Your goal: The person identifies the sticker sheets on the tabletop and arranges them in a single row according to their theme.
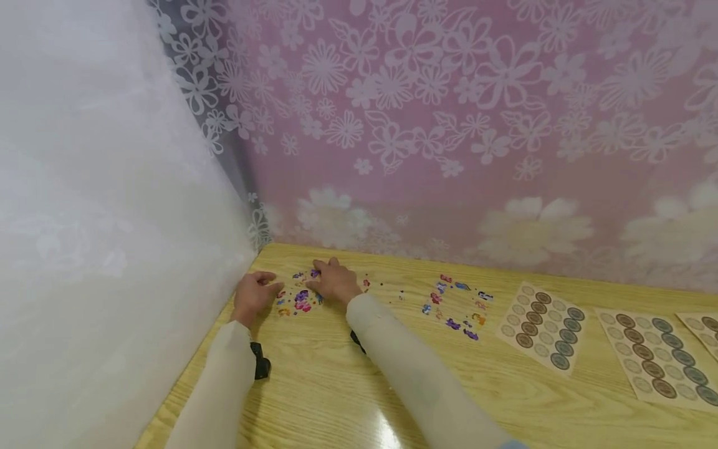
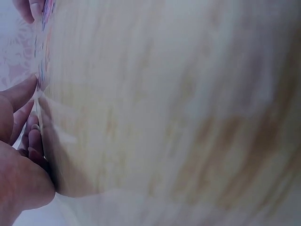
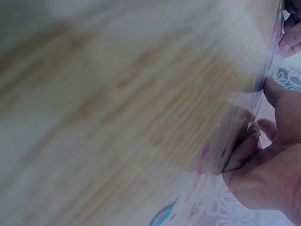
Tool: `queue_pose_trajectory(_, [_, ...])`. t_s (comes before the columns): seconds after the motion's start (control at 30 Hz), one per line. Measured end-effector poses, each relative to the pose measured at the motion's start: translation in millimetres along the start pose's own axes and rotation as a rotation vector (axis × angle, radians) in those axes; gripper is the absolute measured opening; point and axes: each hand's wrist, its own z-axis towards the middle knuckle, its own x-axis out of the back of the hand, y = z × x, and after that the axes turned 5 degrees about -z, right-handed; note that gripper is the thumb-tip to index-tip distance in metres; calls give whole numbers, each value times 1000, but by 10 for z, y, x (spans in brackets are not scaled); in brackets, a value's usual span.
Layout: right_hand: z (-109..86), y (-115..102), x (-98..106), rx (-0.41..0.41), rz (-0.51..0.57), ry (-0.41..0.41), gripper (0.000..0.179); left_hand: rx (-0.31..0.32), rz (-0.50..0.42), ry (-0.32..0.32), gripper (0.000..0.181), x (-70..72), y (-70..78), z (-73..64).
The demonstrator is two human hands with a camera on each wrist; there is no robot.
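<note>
A cluster of small colourful stickers (image 1: 301,299), apparently on a clear sheet, lies flat on the wooden table near its far left corner. My left hand (image 1: 255,297) is at the left side of the cluster, thumb and index finger reaching toward its edge with a gap between them. On the upper right part of the cluster rests my right hand (image 1: 335,280), fingers spread and covering some stickers. In the right wrist view the right thumb (image 3: 275,94) touches the glossy surface. The left thumb (image 2: 21,94) meets the surface in the left wrist view.
More stickers (image 1: 471,335) form a loose ring to the right, with a few small ones (image 1: 401,295) between. Paper sheets of printed coins (image 1: 543,327) continue rightward along the wooden table (image 1: 325,386). A flowered pink curtain (image 1: 392,212) hangs behind; white sheeting (image 1: 112,187) borders the left.
</note>
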Motion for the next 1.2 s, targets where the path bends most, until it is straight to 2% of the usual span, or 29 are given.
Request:
queue_pose_trajectory(0.13, [-16, 17, 22, 9, 32, -19, 60, 2, 20, 1, 38, -11, -5, 4])
queue_pose_trajectory(0.37, [-50, 48, 61, 44, 124, -35, 60, -32, 34, 0, 35, 3, -12, 6])
queue_pose_trajectory(0.63, [-82, 61, 108, 53, 107, -66, 61, -66, -14, 19, 32, -27, -56, 37])
queue_pose_trajectory(1.2, [-85, 92, 93, 61, 154, -49, 56, -47, -35, 34, 30, -17, -44, 1])
